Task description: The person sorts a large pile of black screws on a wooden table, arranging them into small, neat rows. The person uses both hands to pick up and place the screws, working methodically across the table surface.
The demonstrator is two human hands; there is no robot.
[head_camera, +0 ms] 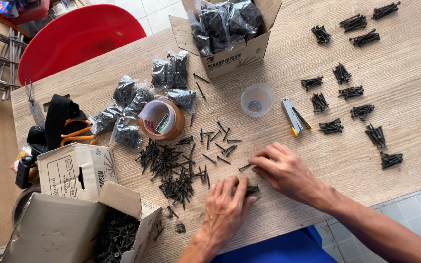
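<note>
Left hand (226,207): palm down, fingers curled together, tips pinched shut.
Right hand (283,170): palm down, fingers bent, reaching leftward.

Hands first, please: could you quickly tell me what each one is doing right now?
Left hand: shut on a small bunch of black screws.
Right hand: fingers curled, touching a loose screw; grip cannot be told.

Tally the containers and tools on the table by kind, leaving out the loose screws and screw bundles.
Brown cardboard boxes: 3
Clear plastic cup: 1
Roll of brown packing tape: 1
Small grey stapler with yellow tip: 1
Orange-handled scissors: 1
Total: 7
</note>
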